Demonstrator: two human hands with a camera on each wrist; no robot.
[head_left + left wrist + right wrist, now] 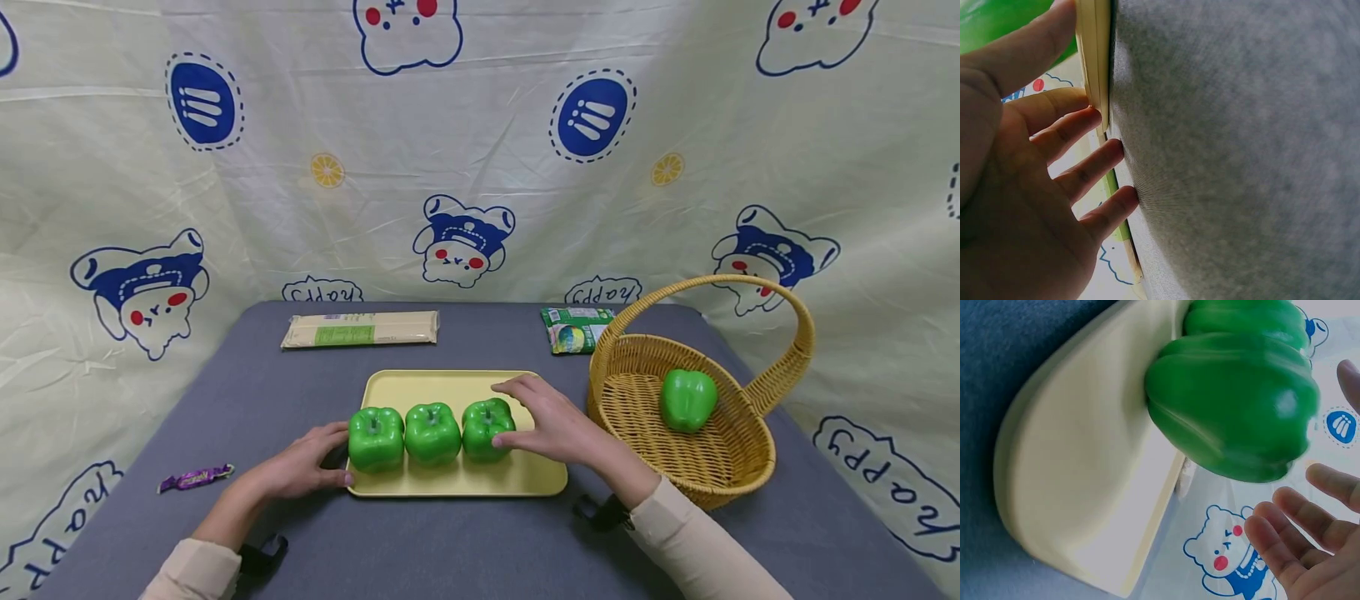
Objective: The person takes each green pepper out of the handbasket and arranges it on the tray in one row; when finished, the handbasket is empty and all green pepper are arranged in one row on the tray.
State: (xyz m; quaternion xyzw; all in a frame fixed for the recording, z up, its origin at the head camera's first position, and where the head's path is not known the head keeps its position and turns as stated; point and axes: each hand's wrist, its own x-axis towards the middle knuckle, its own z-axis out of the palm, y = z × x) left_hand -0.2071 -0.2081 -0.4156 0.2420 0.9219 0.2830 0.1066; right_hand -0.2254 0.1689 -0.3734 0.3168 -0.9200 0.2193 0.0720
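Three green bell peppers stand in a row on a pale yellow tray point(528, 477) in the head view. My left hand point(302, 463) is at the tray's left edge beside the left bell pepper point(377, 442); its fingers are extended, with thumb and fingertips against the tray rim point(1092, 56). The middle bell pepper point(432, 435) stands between its two neighbours. Over the tray's right half, my right hand point(551, 423) is spread next to the right bell pepper point(480, 427). In the right wrist view, a gap shows between its fingers point(1272, 550) and that pepper point(1235, 406).
A wicker basket point(626, 417) with a tall handle stands at the right, holding another green bell pepper point(687, 400). Behind the tray lie a long beige packet point(360, 330) and a green packet point(573, 329). A purple-wrapped candy point(197, 477) lies at the left.
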